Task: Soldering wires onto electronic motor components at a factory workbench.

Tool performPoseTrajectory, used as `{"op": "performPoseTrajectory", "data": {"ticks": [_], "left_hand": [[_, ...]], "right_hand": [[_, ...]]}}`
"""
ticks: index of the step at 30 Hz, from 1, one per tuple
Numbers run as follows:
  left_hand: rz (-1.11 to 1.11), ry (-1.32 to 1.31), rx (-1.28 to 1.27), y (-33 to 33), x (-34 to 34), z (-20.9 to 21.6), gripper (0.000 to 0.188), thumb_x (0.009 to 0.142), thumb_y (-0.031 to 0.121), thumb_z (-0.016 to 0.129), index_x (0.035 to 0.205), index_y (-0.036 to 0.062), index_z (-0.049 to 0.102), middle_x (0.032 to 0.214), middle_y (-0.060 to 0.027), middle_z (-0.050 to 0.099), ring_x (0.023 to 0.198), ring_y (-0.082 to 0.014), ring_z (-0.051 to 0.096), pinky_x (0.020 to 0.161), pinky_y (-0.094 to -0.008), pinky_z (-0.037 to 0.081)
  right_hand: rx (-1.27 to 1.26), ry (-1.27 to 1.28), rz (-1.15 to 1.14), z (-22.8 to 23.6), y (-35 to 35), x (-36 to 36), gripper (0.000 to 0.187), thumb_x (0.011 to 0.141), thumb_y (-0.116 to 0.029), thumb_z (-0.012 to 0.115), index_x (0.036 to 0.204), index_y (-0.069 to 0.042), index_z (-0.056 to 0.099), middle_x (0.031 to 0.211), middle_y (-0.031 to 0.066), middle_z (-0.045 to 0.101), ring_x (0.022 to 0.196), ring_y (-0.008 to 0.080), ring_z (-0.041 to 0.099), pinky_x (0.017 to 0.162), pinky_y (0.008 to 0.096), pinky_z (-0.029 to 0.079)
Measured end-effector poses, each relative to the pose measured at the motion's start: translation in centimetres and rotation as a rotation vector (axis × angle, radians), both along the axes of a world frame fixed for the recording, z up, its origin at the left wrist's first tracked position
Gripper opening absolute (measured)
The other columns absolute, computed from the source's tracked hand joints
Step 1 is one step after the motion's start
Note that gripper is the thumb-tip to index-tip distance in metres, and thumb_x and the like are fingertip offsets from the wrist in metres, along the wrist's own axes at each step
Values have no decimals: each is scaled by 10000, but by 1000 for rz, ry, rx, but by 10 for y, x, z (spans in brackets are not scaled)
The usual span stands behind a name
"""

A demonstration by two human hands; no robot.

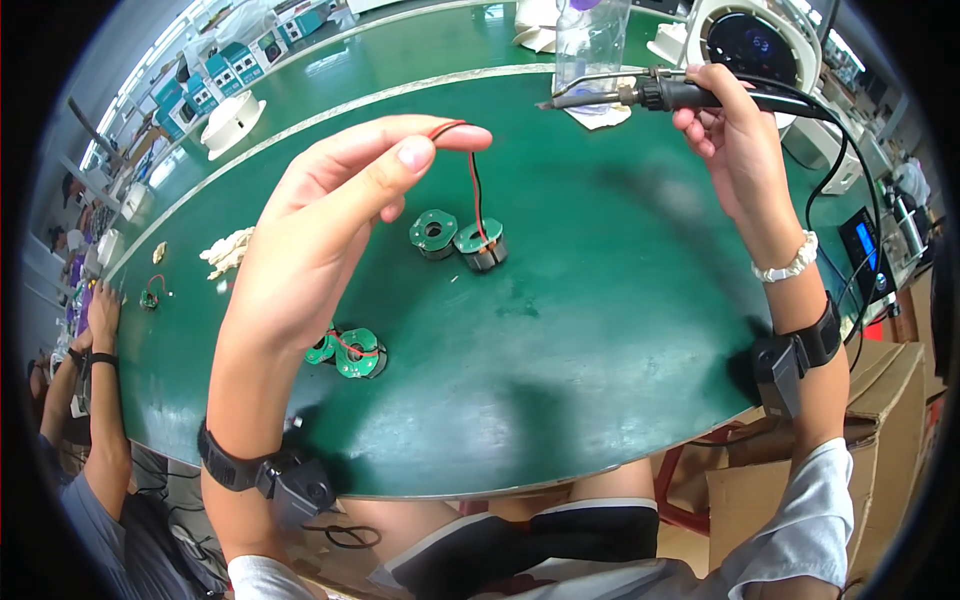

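My left hand (315, 215) pinches a pair of thin red and black wires (475, 185) between thumb and forefinger. The wires hang down to a small round motor part (483, 255) topped with a green circuit board, which stands on the green table (580, 330). Touching or almost touching it on the left is a similar round part (434, 233). My right hand (735, 130) grips a soldering iron (665, 95) with a thin tube along it. The iron's tip points left, up and to the right of the wires, apart from them. Beneath my left wrist lie two more round green-topped parts (357, 352), one partly hidden.
At the back are a clear plastic container (590, 50) and a white round device with a dark display (757, 45). A control unit with a blue screen (865, 245) stands at right, cables nearby. Cardboard boxes (815, 480) flank the table. Another person's hand (103, 310) rests at far left.
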State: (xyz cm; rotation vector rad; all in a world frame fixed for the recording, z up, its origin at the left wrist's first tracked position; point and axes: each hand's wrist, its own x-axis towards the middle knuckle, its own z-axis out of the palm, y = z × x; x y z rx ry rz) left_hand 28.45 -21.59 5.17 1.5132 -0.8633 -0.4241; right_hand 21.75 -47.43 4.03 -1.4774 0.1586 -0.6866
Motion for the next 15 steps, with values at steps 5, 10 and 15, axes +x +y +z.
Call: {"op": "performPoseTrajectory", "data": {"ticks": [5, 10, 15], "left_hand": [[-72, -237, -7, -5, 1, -4, 214, 828, 145, 459, 949, 4, 565, 1021, -68, 518, 884, -92, 438, 727, -217, 324], [43, -410, 124, 0, -5, 3, 187, 800, 135, 469, 727, -17, 548, 883, -72, 487, 903, -138, 429, 809, -257, 309], [88, -498, 168, 3, -8, 1, 184, 793, 127, 467, 699, -14, 539, 871, -72, 485, 910, -147, 411, 815, -267, 301]], "right_hand": [[-16, -21, -55, -4, -8, 1, 193, 757, -234, 556, 748, -43, 539, 565, 28, 527, 464, 30, 435, 421, 149, 310], [-45, 45, -14, 4, 6, -6, 189, 756, -243, 554, 755, -53, 547, 551, 31, 524, 430, 33, 429, 391, 141, 298], [-135, 83, 56, -1, 17, -9, 170, 764, -230, 525, 746, -62, 546, 499, 28, 505, 375, 29, 412, 338, 137, 267]]}}
